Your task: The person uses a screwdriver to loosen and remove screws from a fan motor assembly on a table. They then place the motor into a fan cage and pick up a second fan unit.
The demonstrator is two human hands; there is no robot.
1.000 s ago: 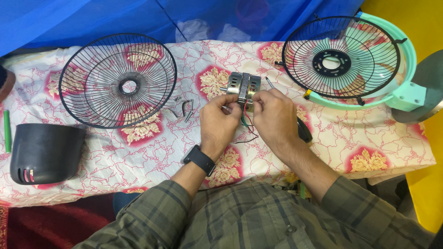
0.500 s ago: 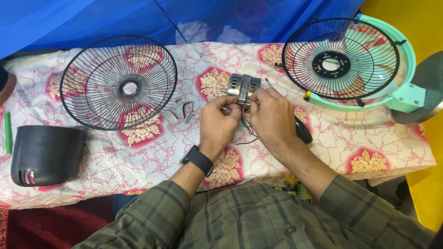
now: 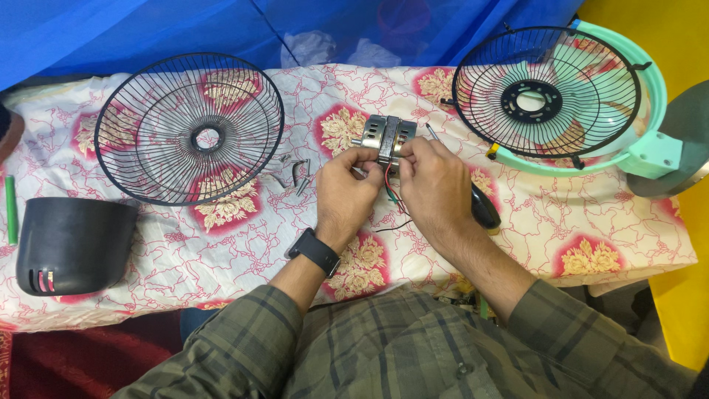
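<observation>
A small metal fan motor [image 3: 385,137] with red, green and black wires hanging below it is held over the patterned table cloth [image 3: 244,244]. My left hand [image 3: 347,188], with a black watch on the wrist, grips the motor's near left side. My right hand [image 3: 434,181] grips its near right side. Both sets of fingers close around the motor's lower edge, and the wires run down between my hands.
A black wire fan grille [image 3: 190,129] lies at the left. A black motor cover [image 3: 74,244] sits near the left edge. A second grille on a mint green fan body [image 3: 561,96] is at the right. A black-handled screwdriver [image 3: 480,203] lies behind my right hand. Small metal parts [image 3: 295,174] lie by the grille.
The view and my hands have shifted slightly; both hands keep their hold on the motor in the same spot.
</observation>
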